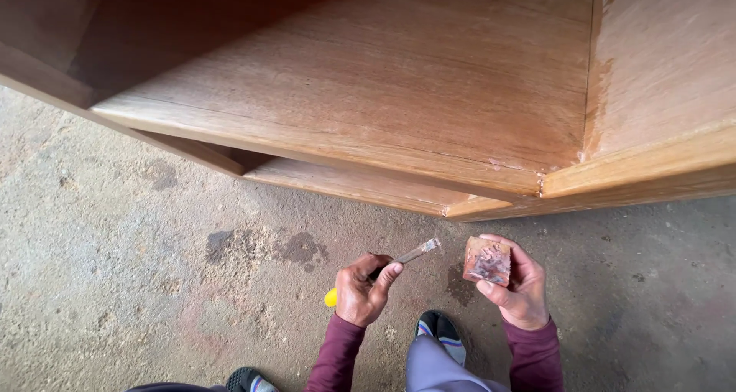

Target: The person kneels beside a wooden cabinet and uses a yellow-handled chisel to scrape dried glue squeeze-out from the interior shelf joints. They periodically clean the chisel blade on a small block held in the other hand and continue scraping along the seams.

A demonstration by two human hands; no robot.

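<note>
Wooden cabinet (399,93) fills the upper frame; lower centre, our left hand (364,288) grips a yellow-handled chisel (414,254); our right hand (521,288) clasps a filler-smeared block (487,261); loading filler seems underway; next needs steady aim at the corner joint (540,179).

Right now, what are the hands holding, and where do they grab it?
The left hand grips a small tool by its yellow handle. The right hand holds a small reddish block by its sides.

The cabinet (399,93) is bare wood, smooth and matt, with reddish filler smeared at one joint. The floor (115,269) is rough, dusty concrete. The chisel (399,260) has a dull metal blade and a glossy yellow plastic handle; the small block (487,260) looks rough.
</note>
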